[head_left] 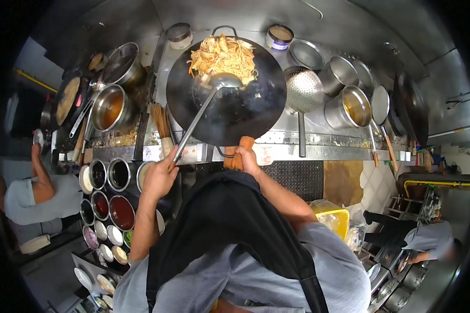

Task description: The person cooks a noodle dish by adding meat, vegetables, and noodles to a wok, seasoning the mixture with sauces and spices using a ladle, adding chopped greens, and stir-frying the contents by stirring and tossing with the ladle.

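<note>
A large black wok (235, 117) sits on the stove in front of me, with noodles (224, 56) heaped against its far side. My left hand (160, 180) is closed round the long handle of a metal ladle (225, 81). The ladle's bowl rests at the near edge of the noodles. My right hand (247, 159) grips the wok's near handle through a folded orange-brown cloth (235, 160). Just beyond my left hand stands a bamboo wok brush (161, 122).
A perforated skimmer (304, 89) lies right of the wok. Pots of brown liquid (108, 108) and yellow oil (349, 107) flank it. Sauce containers (121, 213) crowd the left side. One person (42, 198) is at far left, another (423, 237) at far right.
</note>
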Available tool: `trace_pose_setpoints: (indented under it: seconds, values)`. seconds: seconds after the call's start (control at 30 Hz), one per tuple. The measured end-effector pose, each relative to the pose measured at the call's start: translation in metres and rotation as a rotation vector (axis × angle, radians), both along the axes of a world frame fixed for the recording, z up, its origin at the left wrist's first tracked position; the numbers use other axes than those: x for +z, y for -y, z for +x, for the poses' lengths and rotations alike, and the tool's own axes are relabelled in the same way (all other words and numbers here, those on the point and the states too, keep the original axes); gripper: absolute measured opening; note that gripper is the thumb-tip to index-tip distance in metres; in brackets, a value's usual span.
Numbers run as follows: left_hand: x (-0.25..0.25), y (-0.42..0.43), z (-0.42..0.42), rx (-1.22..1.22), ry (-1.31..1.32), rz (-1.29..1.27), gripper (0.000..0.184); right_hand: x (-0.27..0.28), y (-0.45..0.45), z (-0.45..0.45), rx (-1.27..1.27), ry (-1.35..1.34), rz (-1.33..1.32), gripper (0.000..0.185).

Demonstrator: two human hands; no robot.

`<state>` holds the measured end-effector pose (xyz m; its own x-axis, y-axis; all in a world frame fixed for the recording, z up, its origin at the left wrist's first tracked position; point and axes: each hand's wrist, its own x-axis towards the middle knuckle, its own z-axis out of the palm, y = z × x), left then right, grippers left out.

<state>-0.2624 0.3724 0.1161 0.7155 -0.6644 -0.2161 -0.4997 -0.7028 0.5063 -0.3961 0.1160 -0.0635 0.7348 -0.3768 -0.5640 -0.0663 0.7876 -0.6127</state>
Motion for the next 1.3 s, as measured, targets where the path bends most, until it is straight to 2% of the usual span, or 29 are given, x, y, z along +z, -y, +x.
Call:
trace_pose_setpoints:
  seconds: [0.07, 0.1, 0.17, 0.27, 0.37, 0.5, 0.6, 0.73, 0.8, 0.9, 1.03, 1.13, 1.2, 1.27, 1.3]
  values:
    - [0.027, -0.001, -0.003, 0.016, -0.052, -0.009, 0.066, 0.045, 0.015, 0.016, 0.133, 0.08, 0.033, 0.037]
    - [0.043, -0.001, -0.003, 0.03, -0.092, 0.033, 0.065, 0.045, 0.022, 0.042, 0.015, 0.042, 0.03, 0.036]
    - [0.063, -0.004, 0.002, 0.004, -0.086, 0.091, 0.062, 0.07, 0.047, 0.081, 0.011, -0.022, -0.027, 0.03]
    - [0.069, -0.003, 0.012, -0.009, -0.116, 0.117, 0.061, 0.051, 0.067, 0.113, 0.029, -0.064, 0.018, 0.029]
    - [0.056, -0.002, 0.016, 0.005, -0.111, 0.06, 0.061, 0.02, 0.075, 0.127, 0.0, -0.03, 0.038, 0.025]
    - [0.027, 0.006, 0.035, 0.047, -0.196, -0.042, 0.062, 0.018, 0.085, 0.132, 0.07, 0.027, 0.036, 0.022]
    - [0.018, 0.043, 0.051, 0.198, -0.374, -0.213, 0.061, -0.002, 0.093, 0.146, 0.115, -0.02, -0.045, 0.032]
    - [-0.037, 0.109, 0.097, 0.28, -0.32, -0.396, 0.065, -0.001, 0.098, 0.143, 0.158, -0.149, -0.173, 0.04]
    - [-0.063, 0.141, 0.121, 0.292, -0.298, -0.431, 0.066, 0.032, 0.091, 0.121, 0.117, -0.196, -0.249, 0.048]
    - [-0.1, 0.169, 0.143, 0.329, -0.377, -0.473, 0.066, 0.03, 0.088, 0.082, 0.088, -0.1, -0.271, 0.055]
    - [-0.112, 0.165, 0.152, 0.113, -0.38, -0.309, 0.066, 0.024, 0.078, 0.001, 0.113, -0.134, -0.21, 0.055]
    - [-0.125, 0.121, 0.179, -0.212, 0.046, -0.217, 0.065, 0.0, 0.064, -0.061, 0.026, -0.278, -0.278, 0.059]
    - [-0.066, 0.093, 0.169, -0.204, 0.16, 0.064, 0.064, -0.017, 0.059, -0.104, -0.001, -0.328, -0.218, 0.055]
    - [-0.045, 0.062, 0.179, -0.259, 0.385, 0.036, 0.064, -0.02, 0.055, -0.141, -0.002, -0.383, -0.169, 0.055]
    - [-0.028, 0.058, 0.173, -0.248, 0.403, 0.093, 0.061, -0.02, 0.055, -0.155, -0.002, -0.409, -0.144, 0.055]
